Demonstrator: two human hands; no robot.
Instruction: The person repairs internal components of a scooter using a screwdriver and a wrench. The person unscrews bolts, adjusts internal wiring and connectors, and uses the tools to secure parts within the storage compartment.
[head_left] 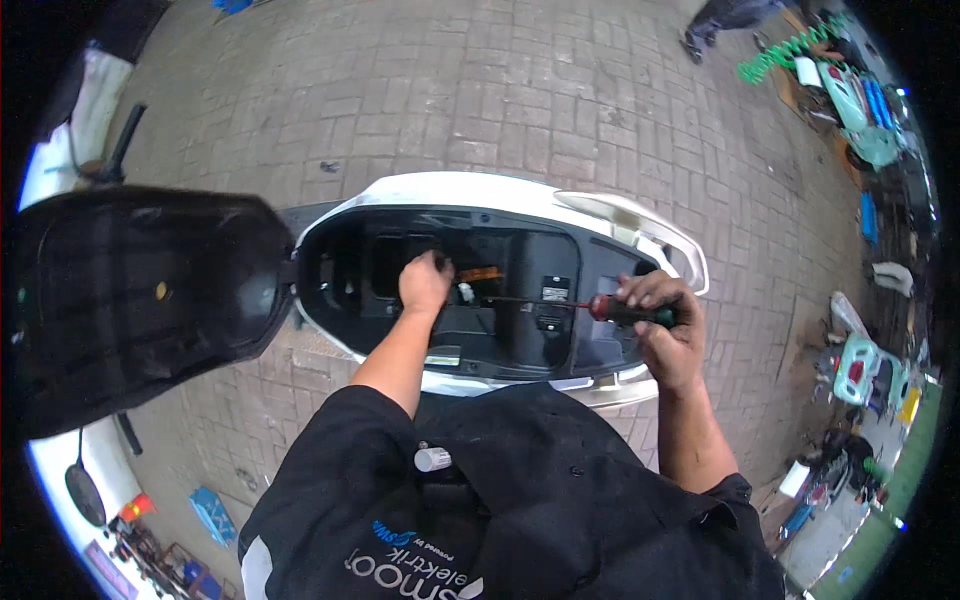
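Observation:
In front of me is a white scooter point(455, 183) with its black under-seat storage compartment point(530, 245) exposed. My right hand point(677, 345) is wrapped round the red and dark green handle of a screwdriver point(612, 309), above the compartment's right end. The long thin shaft points left, toward the middle of the compartment. Down inside, my left hand point(425, 285) has its fingers curled closed near a dark opening; what they grip, if anything, is hidden. Beside those fingers are an orange strip point(483, 273) and a small white piece point(466, 292).
The black seat point(150, 290) is swung up at the left, next to handlebar and mirror point(84, 494). A pale grab rail point(640, 218) curves round the scooter's right end. Mint-green scooters point(858, 370) and parts line the far right. A person's legs point(725, 22) show at the top right.

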